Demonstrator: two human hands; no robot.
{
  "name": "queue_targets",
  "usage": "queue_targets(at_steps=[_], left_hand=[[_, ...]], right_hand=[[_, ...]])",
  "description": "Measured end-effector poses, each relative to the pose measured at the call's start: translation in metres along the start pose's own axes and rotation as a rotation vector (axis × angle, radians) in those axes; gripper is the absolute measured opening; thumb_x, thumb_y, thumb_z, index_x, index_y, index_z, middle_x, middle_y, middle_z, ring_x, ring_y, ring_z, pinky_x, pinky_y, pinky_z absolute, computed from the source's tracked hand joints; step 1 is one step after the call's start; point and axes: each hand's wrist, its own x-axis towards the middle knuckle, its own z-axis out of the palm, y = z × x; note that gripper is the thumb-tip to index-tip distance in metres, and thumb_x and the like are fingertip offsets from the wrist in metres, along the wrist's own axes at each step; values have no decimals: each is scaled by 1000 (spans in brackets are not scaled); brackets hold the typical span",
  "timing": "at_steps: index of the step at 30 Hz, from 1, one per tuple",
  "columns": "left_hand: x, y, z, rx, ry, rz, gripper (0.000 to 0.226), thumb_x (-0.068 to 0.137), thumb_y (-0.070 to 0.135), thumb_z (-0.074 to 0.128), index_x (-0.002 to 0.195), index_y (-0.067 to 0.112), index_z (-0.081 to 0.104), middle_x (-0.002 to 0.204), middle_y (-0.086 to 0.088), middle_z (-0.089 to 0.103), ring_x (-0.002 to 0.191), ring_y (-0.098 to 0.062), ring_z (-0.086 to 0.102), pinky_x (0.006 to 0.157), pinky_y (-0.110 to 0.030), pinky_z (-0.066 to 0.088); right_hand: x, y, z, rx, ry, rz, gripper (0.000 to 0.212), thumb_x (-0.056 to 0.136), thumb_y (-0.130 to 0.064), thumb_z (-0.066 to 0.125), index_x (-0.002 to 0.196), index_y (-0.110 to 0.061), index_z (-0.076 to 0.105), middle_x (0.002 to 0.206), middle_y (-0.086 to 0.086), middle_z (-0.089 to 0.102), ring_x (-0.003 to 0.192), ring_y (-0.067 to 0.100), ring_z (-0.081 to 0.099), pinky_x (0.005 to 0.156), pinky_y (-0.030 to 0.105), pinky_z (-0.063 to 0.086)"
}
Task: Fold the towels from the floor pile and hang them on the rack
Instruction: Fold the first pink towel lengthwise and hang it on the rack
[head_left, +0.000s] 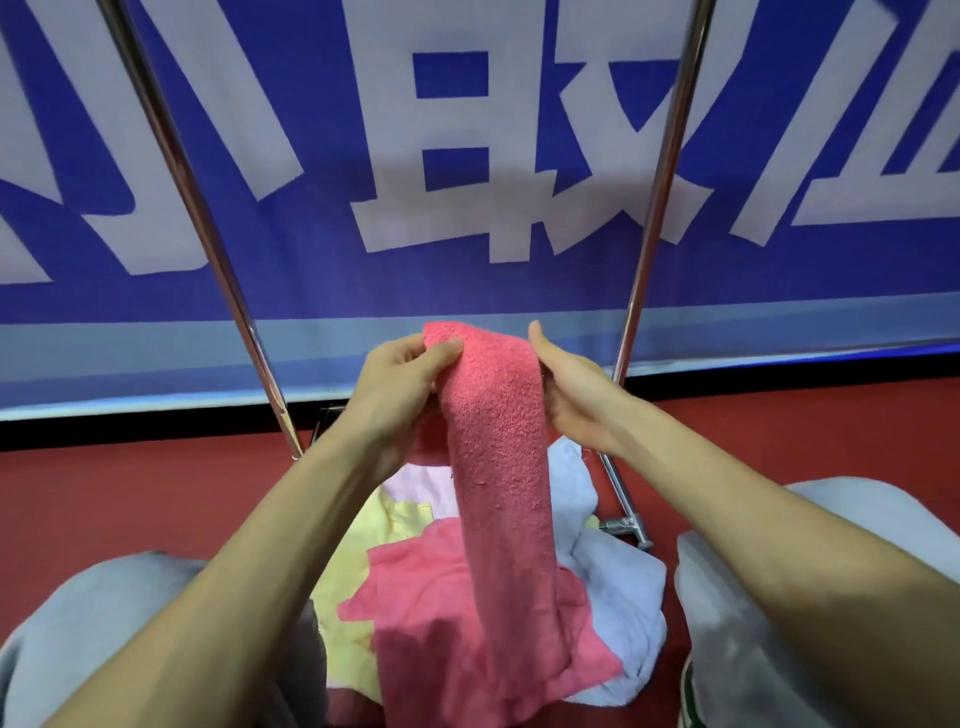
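I hold a pink towel (498, 447) up in front of me, folded into a long narrow strip that hangs down over the pile. My left hand (400, 384) pinches its top left corner between thumb and fingers. My right hand (571, 389) grips the top right edge with the thumb up. Below lies the floor pile: another pink towel (415, 587), a yellow towel (353, 571), a pale pink one (415, 483) and a light blue one (618, 587). Two metal rack poles (208, 228) (660, 197) rise on either side of my hands.
The rack's foot with a metal joint (626, 525) rests on the red floor (130, 499) at right. A blue banner with large white characters (467, 156) fills the wall behind. My knees in grey trousers (78, 634) (753, 597) flank the pile.
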Motion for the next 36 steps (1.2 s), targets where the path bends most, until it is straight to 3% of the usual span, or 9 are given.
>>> queue_targets(at_steps=[3,7,10,13,17,21,26,30,36], left_hand=[[0,10,-10,-37,55,33,11,91,16,58,96,7,61,67,-7,39,56,-14,35,53,-26,30],[2,13,-23,29,230,76,10,89,16,60,88,8,66,71,-7,46,62,-15,40,57,-27,34],[5,13,-28,-41,346,37,5,88,14,61,87,9,61,76,-8,44,66,-17,40,56,-26,35],[10,12,-31,-123,420,-24,9,87,12,63,81,12,55,75,-8,44,57,-17,40,49,-23,37],[9,14,-27,-227,438,-54,17,89,13,62,73,12,55,72,-8,47,56,-15,44,43,-17,39],[3,15,-22,-180,293,-33,16,90,26,64,82,12,61,74,-4,54,65,-16,51,53,-20,46],[-2,5,-16,253,192,59,32,81,45,69,81,13,70,75,5,67,72,-9,61,75,-25,53],[-7,-2,-10,129,-35,-119,27,84,24,70,100,2,70,80,-2,73,66,-10,67,63,-20,55],[-9,-6,1,115,-45,36,6,89,9,62,89,7,68,68,4,70,58,-3,63,57,-15,51]], right_hand=[[1,4,9,28,-90,-8,58,95,-58,30,102,-13,67,112,13,65,102,25,56,98,43,45],[-6,0,12,-62,-233,-14,58,95,-57,31,81,-11,64,76,2,63,71,16,59,71,28,48],[-12,1,13,-226,-310,-138,23,93,-27,56,86,-8,66,70,-6,68,65,5,61,68,22,49],[-10,12,14,-446,-260,-263,14,79,-2,73,92,-2,69,77,2,72,71,7,65,69,19,54],[-10,5,17,-412,-99,-389,7,80,-3,72,81,-10,69,70,-2,69,63,4,62,65,18,52],[-12,-12,22,-375,-9,-588,13,81,-4,72,81,-17,70,74,-6,70,67,1,63,70,19,54],[-9,-19,21,-314,125,-601,16,74,-6,78,88,-5,73,83,8,73,76,13,68,78,30,58],[-10,-20,16,-151,167,-497,18,73,-6,79,90,-3,73,86,12,74,77,17,69,78,30,57],[-10,-24,4,25,224,-390,15,78,-15,76,91,-7,73,85,8,74,74,15,68,68,26,52]])
